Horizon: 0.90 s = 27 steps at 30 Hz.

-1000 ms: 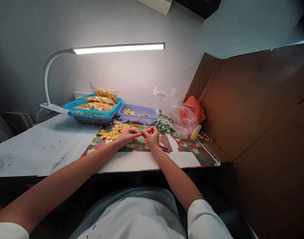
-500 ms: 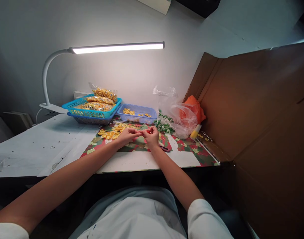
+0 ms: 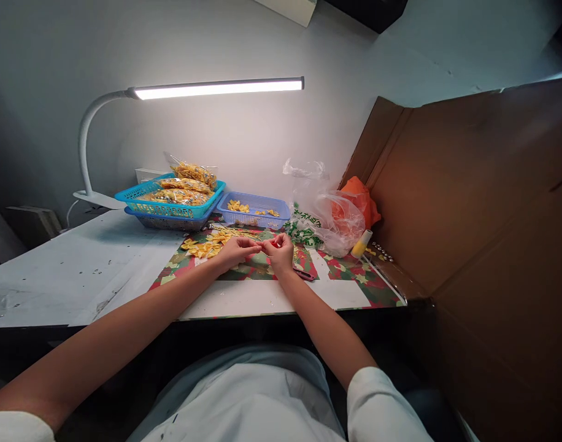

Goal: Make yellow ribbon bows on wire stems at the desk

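My left hand and my right hand meet over the patterned sheet, fingertips pinched close together. Between them shows a tiny bit of red; whether it is an object or a fingernail I cannot tell. What the fingers hold is too small to name. A pile of yellow ribbon-like pieces lies just left of and behind my left hand. Beside my right wrist, partly hidden by it, rests a small dark pink-edged tool.
A turquoise basket with bagged yellow pieces sits on another basket. A blue-violet basket holds a few yellow pieces. Right of it are a clear plastic bag, an orange bag, a yellow-white bottle and tall cardboard. A lamp overhangs.
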Each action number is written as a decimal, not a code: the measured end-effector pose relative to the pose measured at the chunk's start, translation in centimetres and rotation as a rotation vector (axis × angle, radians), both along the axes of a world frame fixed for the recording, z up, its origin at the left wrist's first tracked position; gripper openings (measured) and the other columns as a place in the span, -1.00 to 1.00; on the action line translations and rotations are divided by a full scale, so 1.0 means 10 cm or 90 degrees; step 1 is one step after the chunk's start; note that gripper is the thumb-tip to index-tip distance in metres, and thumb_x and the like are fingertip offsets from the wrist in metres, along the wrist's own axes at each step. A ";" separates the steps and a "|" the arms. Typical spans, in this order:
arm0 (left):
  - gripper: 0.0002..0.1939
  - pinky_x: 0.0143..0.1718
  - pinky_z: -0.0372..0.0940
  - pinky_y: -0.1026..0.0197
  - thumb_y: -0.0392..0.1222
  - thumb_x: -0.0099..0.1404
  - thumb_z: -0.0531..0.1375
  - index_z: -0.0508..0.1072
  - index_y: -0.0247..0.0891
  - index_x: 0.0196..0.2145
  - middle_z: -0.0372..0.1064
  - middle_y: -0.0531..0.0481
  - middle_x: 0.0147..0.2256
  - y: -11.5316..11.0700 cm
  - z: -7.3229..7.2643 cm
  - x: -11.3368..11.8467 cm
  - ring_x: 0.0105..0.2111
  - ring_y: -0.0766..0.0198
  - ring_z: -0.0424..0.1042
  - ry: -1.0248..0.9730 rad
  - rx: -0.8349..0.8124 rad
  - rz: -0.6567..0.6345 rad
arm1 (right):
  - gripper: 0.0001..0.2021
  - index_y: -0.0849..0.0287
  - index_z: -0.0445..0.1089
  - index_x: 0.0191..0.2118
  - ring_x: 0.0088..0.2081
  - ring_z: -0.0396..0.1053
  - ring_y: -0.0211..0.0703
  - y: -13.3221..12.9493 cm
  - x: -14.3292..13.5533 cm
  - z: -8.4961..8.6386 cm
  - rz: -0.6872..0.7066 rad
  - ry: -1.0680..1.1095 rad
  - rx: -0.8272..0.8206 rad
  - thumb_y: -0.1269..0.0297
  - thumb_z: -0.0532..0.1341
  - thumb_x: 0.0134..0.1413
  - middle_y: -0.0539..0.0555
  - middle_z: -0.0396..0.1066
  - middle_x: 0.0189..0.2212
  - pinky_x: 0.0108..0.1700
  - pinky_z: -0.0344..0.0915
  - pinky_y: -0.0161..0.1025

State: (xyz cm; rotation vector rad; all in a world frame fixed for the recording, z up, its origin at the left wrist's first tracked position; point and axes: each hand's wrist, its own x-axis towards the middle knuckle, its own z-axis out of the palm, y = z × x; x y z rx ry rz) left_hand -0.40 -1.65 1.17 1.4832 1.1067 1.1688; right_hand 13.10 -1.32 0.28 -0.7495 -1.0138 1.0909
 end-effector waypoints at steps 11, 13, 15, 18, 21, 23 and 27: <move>-0.60 -0.59 0.10 0.33 0.09 -0.21 0.40 0.43 -0.30 -0.62 0.33 0.08 -0.63 0.00 0.00 0.00 -0.63 0.40 0.19 0.008 -0.002 0.000 | -0.57 0.05 -0.06 -0.51 -0.45 0.45 -0.18 0.01 -0.01 0.00 -0.004 -0.009 0.001 0.26 0.31 -0.36 -0.19 0.22 -0.62 -0.34 0.42 -0.22; -0.58 -0.60 0.11 0.33 0.11 -0.21 0.40 0.44 -0.30 -0.61 0.37 0.05 -0.60 0.00 -0.01 0.00 -0.63 0.40 0.20 0.005 0.004 0.004 | -0.56 0.05 -0.07 -0.51 -0.46 0.45 -0.18 0.02 -0.01 0.00 -0.002 -0.021 0.002 0.24 0.31 -0.35 -0.19 0.23 -0.62 -0.34 0.42 -0.22; -0.57 -0.61 0.11 0.34 0.13 -0.20 0.40 0.44 -0.31 -0.61 0.38 0.04 -0.59 0.01 -0.01 0.00 -0.63 0.41 0.21 0.007 0.011 0.008 | -0.57 0.05 -0.06 -0.51 -0.46 0.45 -0.18 0.02 0.00 -0.01 0.004 -0.028 0.006 0.24 0.31 -0.34 -0.19 0.23 -0.62 -0.33 0.41 -0.22; -0.56 -0.62 0.11 0.34 0.14 -0.21 0.41 0.45 -0.31 -0.60 0.35 0.06 -0.62 0.01 -0.01 0.00 -0.64 0.41 0.20 0.007 0.011 0.005 | -0.59 0.05 -0.06 -0.51 -0.46 0.45 -0.17 0.04 -0.01 -0.03 0.012 -0.025 0.016 0.26 0.30 -0.34 -0.19 0.22 -0.63 -0.34 0.40 -0.22; -0.57 -0.61 0.10 0.34 0.12 -0.23 0.41 0.45 -0.31 -0.60 0.31 0.08 -0.64 0.01 -0.01 0.00 -0.64 0.41 0.19 0.002 0.004 0.003 | -0.60 0.05 -0.05 -0.52 -0.45 0.46 -0.17 0.04 -0.01 -0.04 0.006 -0.020 0.022 0.28 0.29 -0.34 -0.18 0.23 -0.63 -0.36 0.40 -0.23; -0.59 -0.60 0.10 0.33 0.11 -0.21 0.41 0.45 -0.30 -0.60 0.31 0.08 -0.64 0.01 -0.01 0.00 -0.63 0.40 0.19 0.003 0.006 0.002 | -0.60 0.05 -0.06 -0.53 -0.43 0.47 -0.15 0.03 -0.01 -0.03 0.003 -0.027 0.020 0.28 0.29 -0.34 -0.18 0.22 -0.63 -0.35 0.40 -0.23; -0.59 -0.61 0.09 0.32 0.12 -0.19 0.39 0.45 -0.30 -0.59 0.33 0.07 -0.62 0.00 -0.01 0.01 -0.64 0.40 0.20 0.015 0.014 0.006 | -0.57 0.05 -0.07 -0.52 -0.44 0.47 -0.15 0.01 -0.01 -0.01 0.003 -0.033 0.013 0.25 0.30 -0.33 -0.18 0.23 -0.63 -0.33 0.41 -0.22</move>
